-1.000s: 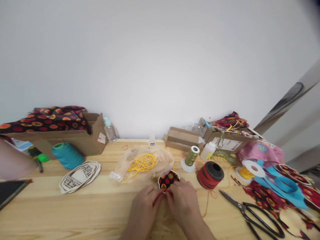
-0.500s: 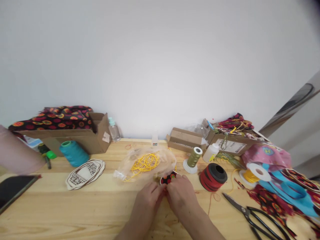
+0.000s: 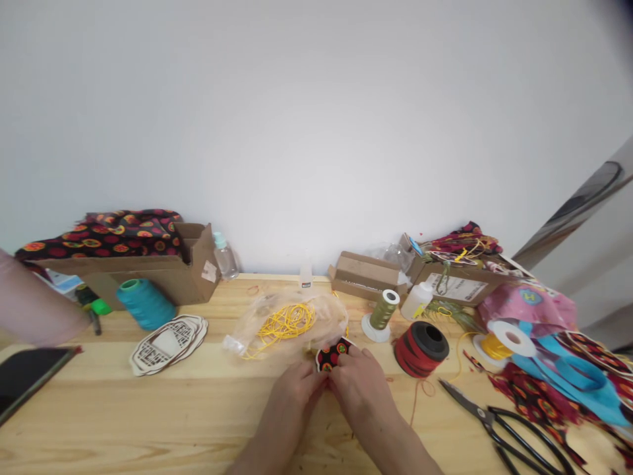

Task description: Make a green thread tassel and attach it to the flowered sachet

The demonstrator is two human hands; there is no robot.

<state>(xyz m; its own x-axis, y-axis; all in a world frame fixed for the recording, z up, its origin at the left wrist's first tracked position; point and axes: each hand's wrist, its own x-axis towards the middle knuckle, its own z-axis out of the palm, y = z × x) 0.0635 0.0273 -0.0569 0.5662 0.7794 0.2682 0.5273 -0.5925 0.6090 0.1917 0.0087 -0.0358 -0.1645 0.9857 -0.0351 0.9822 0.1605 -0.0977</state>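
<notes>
A small piece covered in dark patterned fabric with a pale edge [image 3: 330, 357] lies at the front middle of the table, between my hands. My left hand [image 3: 297, 389] has its fingers closed at the near left edge of this piece. From the right, my right hand [image 3: 360, 382] grips the same piece, thumb and fingers pressed together close to the left thumb. The fingers hide the piece's near edge. Just beyond lies a clear plastic bag [image 3: 242, 330] with a tangle of yellow cord [image 3: 287, 321] on it.
At left are a teal thread cone [image 3: 147, 303], stacked pale cut-out plates [image 3: 165, 344] and a phone [image 3: 32, 376]. To the right stand an olive thread spool [image 3: 384, 310], a red ribbon roll [image 3: 421, 349] and black-handled scissors [image 3: 487, 417]. Cardboard boxes [image 3: 366, 276] line the wall.
My hands have shifted slightly around the fabric piece, and more of its patterned face shows now. The other things stay where they were.
</notes>
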